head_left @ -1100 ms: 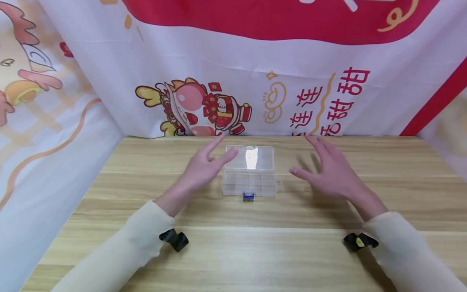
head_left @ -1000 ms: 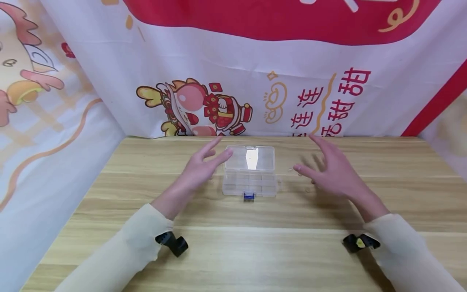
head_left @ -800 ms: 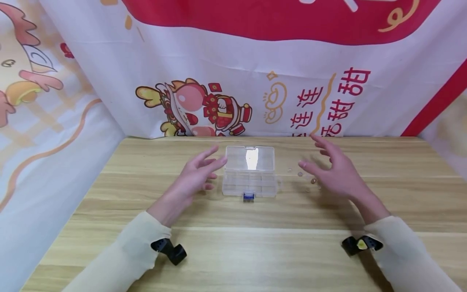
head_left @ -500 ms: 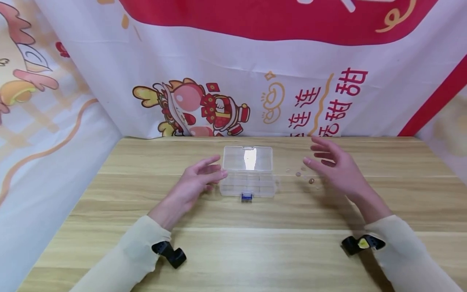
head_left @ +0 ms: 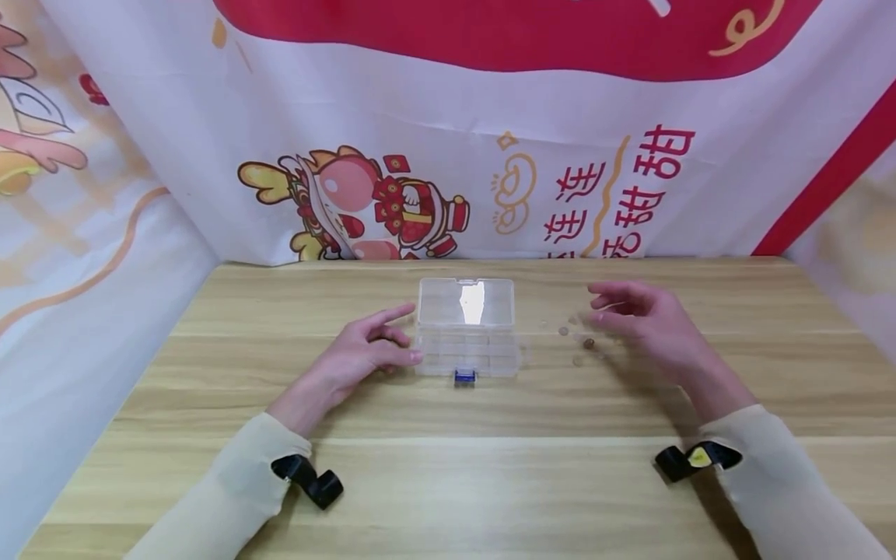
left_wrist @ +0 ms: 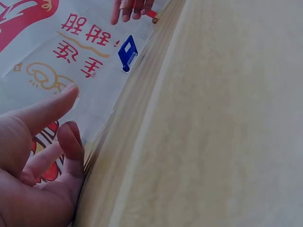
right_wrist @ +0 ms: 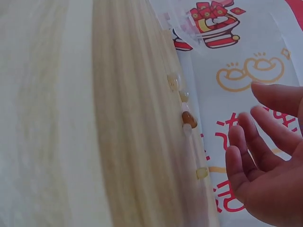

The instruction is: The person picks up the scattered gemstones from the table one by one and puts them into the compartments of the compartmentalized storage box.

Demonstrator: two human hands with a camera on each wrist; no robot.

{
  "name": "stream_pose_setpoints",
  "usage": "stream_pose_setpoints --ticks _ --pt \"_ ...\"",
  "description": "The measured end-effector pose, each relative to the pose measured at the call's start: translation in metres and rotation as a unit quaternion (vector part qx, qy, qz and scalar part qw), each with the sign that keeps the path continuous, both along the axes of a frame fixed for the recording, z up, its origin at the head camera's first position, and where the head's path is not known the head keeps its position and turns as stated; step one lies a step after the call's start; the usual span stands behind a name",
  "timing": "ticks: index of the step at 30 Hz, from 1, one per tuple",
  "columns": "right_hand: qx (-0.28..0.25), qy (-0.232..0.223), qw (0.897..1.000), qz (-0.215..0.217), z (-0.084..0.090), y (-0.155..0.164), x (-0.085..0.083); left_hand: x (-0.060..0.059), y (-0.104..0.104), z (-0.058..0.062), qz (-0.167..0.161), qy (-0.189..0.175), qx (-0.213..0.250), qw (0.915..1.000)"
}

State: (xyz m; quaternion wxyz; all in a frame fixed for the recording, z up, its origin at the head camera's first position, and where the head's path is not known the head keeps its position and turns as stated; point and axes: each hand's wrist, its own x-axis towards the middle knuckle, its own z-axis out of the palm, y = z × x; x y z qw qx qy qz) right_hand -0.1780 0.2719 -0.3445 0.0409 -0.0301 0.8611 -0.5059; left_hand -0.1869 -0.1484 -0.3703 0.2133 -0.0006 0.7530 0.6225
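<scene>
A clear plastic compartment box (head_left: 430, 367) stands on the wooden table, its lid (head_left: 444, 303) raised at the back and a blue latch (head_left: 464, 376) at the front. My left hand (head_left: 350, 356) is at the box's left side, thumb tip right at its edge and fingers loosely bent. Over to the right, my right hand (head_left: 651, 319) hovers with relaxed fingers and nothing in its grasp. Close to its fingertips lie several small stones: a brown one (head_left: 589, 343), a greyish one (head_left: 563, 331) and a yellowish one (right_wrist: 202, 172) among them.
The wooden tabletop (head_left: 462, 482) runs back to a white cloth backdrop (head_left: 434, 101) with red and cartoon prints. Another printed cloth (head_left: 84, 241) borders the left side. Each wrist carries a small black camera mount.
My left hand has moved back and down from beside the lid to the box's left side. The right hand has shifted right, its fingers bending more, and the stones show more fully. The view has turned slightly.
</scene>
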Motion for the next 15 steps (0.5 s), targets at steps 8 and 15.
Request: stream_pose_setpoints --ticks 8,15 --pt "0.034 -0.045 0.998 -0.009 -0.003 0.013 -0.003 -0.002 -0.001 -0.001 -0.019 0.008 -0.023 0.9995" --pt "0.035 -0.062 0.997 -0.007 -0.01 0.031 -0.006 0.002 0.002 0.002 -0.023 0.014 -0.028 0.9992"
